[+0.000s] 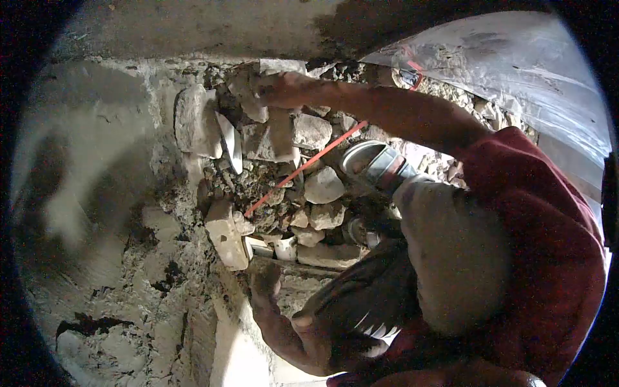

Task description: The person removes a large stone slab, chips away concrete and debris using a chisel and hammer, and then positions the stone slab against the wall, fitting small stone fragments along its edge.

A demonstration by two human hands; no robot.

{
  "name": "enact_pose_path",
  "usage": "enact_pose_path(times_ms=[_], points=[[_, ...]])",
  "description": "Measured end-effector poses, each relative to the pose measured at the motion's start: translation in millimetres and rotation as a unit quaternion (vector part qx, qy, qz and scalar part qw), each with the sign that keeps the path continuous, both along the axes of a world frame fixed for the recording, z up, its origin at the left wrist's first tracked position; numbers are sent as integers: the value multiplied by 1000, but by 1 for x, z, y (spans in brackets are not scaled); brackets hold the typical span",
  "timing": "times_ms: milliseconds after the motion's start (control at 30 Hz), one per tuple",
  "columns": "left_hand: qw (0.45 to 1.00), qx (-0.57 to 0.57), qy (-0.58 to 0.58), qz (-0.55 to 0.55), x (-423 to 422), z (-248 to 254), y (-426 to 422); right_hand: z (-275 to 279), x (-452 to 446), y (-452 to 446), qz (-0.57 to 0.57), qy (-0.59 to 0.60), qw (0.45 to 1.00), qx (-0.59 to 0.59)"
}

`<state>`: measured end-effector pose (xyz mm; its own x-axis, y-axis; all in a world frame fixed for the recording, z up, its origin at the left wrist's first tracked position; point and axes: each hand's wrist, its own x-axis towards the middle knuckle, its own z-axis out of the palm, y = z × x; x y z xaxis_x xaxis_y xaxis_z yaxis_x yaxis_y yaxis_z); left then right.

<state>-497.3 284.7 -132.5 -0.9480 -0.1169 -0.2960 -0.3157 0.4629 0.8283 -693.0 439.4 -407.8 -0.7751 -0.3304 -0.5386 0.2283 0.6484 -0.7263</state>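
Observation:
My right hand (278, 90) reaches in at the top and grips a grey stone (256, 111) beside the wall. Lower down, my left hand (264, 277) is at the lower end of a pale block (225, 235); shadow hides its fingers. Between the hands lie loose stones and rubble, including a pale stone (324, 185) and a squarish one (312, 131). A large rough block (195, 122) sits against the wall, with a thin white shard (229, 143) next to it. A straight orange-red strip (306, 166) crosses the rubble diagonally.
Rough plastered wall (84, 213) fills the left side. My shoes (376, 162) stand on the rubble near my bent knees. Translucent plastic sheeting (516, 58) covers the upper right, near a small red loop (416, 76). A long flat stone (329, 256) lies below.

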Motion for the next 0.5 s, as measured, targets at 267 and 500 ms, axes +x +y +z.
enact_pose_path(times_ms=[267,500], points=[[1000,-18,0,1,7,-1,-12,47,44,66,282,400,848,204],[1000,-26,6,7,17,3,-19,56,59,77,213,281,897,265]])
